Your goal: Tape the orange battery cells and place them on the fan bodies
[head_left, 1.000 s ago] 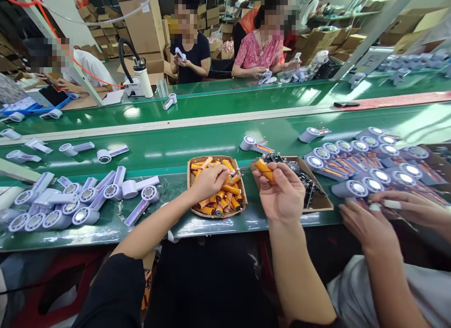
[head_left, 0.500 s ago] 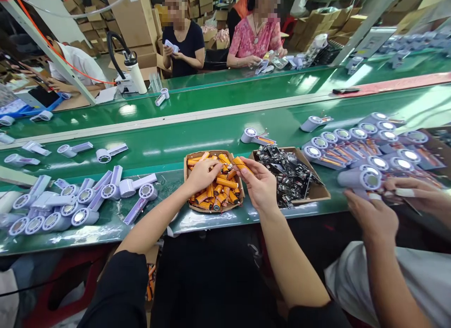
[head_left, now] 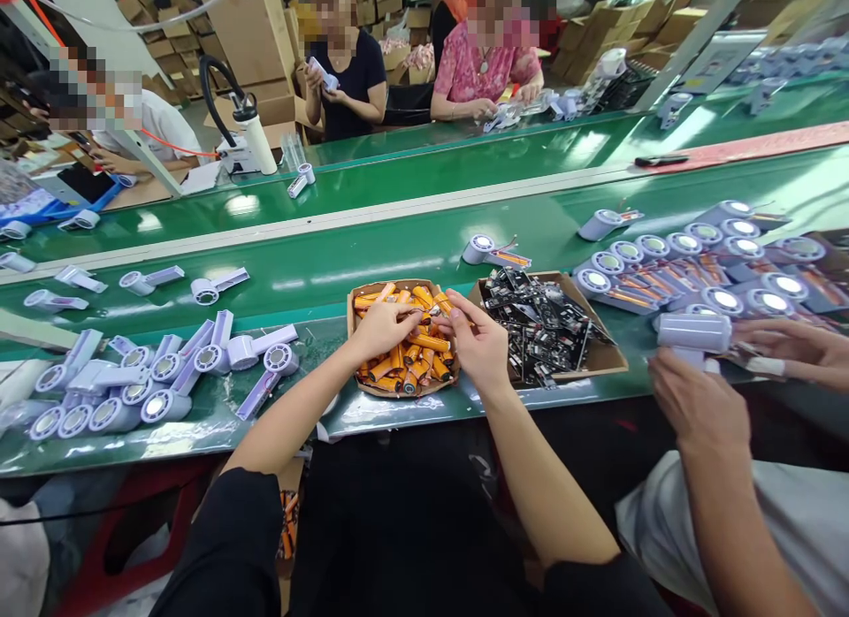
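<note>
A cardboard box of orange cylindrical batteries (head_left: 401, 365) stands in front of me at the table's edge. Over its left part is my left hand (head_left: 388, 332), its thumb and fingers pinched together; what they hold is too small to make out. My right hand (head_left: 478, 338) is at the box's right rim, closed by the fingertips on an orange battery (head_left: 443, 306) that is mostly hidden by the fingers. Just right of it, a second cardboard box (head_left: 607, 362) holds a heap of black circuit boards (head_left: 540, 321).
Pale purple fan housings (head_left: 159, 405) pile up on the left; more housings with batteries (head_left: 683, 244) cluster on the right. A co-worker's hands (head_left: 703, 405) hold a housing close to my right. A green conveyor belt (head_left: 332, 255) runs behind the boxes. People sit opposite.
My right hand has moved slightly left and down, and its battery shows much less now. The left hand stays over the box. The co-worker at right has turned the housing.
</note>
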